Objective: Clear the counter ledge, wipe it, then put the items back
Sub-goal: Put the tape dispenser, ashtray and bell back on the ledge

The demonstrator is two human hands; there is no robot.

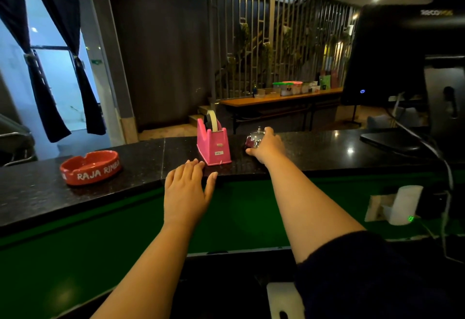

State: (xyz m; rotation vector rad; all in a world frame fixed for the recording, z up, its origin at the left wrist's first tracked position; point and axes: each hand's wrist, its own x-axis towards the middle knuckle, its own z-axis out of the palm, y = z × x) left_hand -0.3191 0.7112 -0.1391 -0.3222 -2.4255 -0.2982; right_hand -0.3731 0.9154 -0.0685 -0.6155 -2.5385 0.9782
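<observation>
A black speckled stone ledge (130,167) runs across the view. On it stand a red ashtray (90,167) with white lettering at the left, a pink tape dispenser (214,142) in the middle, and a chrome desk bell (254,139) just right of it. My right hand (268,146) is wrapped around the bell's right side, thumb at its front. My left hand (187,188) lies flat with fingers spread on the ledge's near edge, just in front of the dispenser and holding nothing.
A green lower counter (239,213) sits below the ledge. A black monitor (392,57) and a dark flat device (392,141) stand at the right, with cables and a white charger (405,204). Beyond the ledge are a wooden table and a slatted screen.
</observation>
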